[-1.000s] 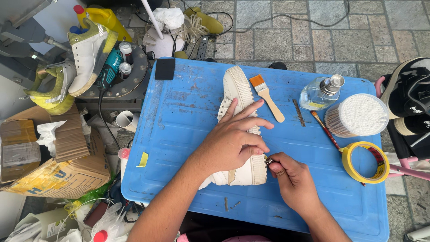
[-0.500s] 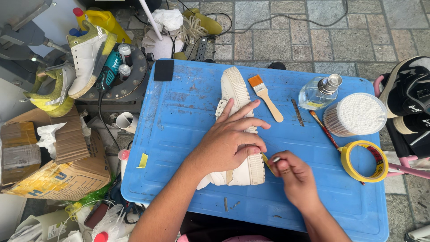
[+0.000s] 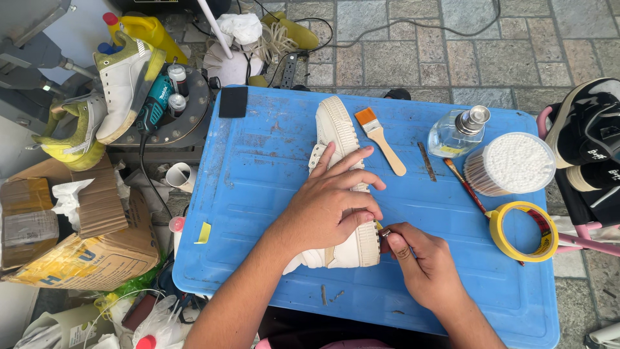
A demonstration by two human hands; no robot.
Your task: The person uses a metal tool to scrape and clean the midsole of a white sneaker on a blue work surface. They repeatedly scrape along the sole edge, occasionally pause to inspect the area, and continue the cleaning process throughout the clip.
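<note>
Over at the far left a torn brown cardboard box sits on the ground, and above it a pair of white and yellow-green sneakers leans against a round dark metal stand, with a teal power tool propped among them. A small black square pad lies at the near corner of the blue plastic table top, and a scrap of yellow tape sticks to its left edge.

In the middle of the table lies a cream-white sneaker with a ribbed rubber sole, on its side, toe pointing away from the person. The left hand is spread flat over the shoe's upper, fingers wide, pressing it down onto the table. Just right of the heel, the right hand is pinched tight around a small thin tool, its tip touching the edge of the sole; what kind of tool it is I cannot tell.

Further right, a flat wooden-handled brush with orange bristles lies beside the shoe's toe, then a thin dark metal strip. A clear glass bottle with a metal cap lies next to a round clear tub of white cotton swabs. A slim red-handled paintbrush runs down to a roll of yellow tape. Black sneakers rest on a pink rack at the right edge.
</note>
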